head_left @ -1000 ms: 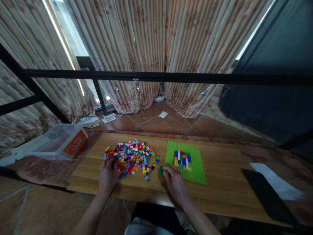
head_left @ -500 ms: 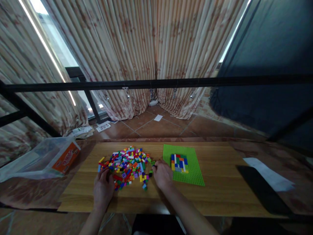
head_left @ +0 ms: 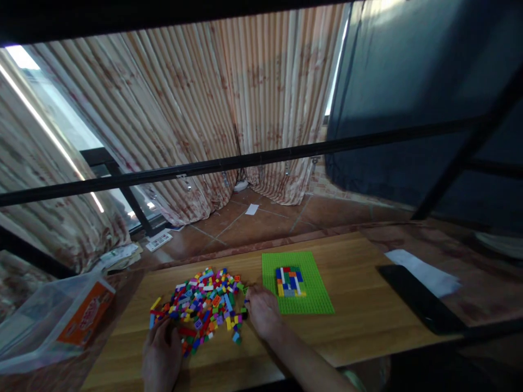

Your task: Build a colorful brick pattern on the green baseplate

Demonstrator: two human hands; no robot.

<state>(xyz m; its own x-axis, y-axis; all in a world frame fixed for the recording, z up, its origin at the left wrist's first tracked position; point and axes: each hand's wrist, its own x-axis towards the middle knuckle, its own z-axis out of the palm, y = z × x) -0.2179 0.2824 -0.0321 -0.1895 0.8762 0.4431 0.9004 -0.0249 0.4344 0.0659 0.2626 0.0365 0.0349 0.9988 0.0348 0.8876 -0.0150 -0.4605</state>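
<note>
A heap of small multicoloured toy bricks [head_left: 212, 299] lies on the left part of the wooden table. My left hand [head_left: 162, 348] rests at its near-left edge, fingers curled down among the bricks; whatever is between them is hidden. My right hand [head_left: 263, 311] is at the heap's right edge, fingertips pinched together beside a lime-green brick [head_left: 240, 287]; a small dark piece may be at the fingertips, too small to name. Just right of that hand is a green baseplate [head_left: 316, 288], bearing a flat rectangular block of mixed-colour bricks [head_left: 291, 281].
A dark flat panel [head_left: 420, 299] and white paper [head_left: 425, 272] lie at the table's right end. Left of the wooden table [head_left: 351, 337] stands a clear plastic bin [head_left: 41, 326] with an orange label. A black metal rail [head_left: 261, 159] crosses before the curtains [head_left: 183, 98].
The view has tilted and turned right, so the table sits lower and further left. Both hands stay at the heap's edges, with the right fingers curled more tightly.
</note>
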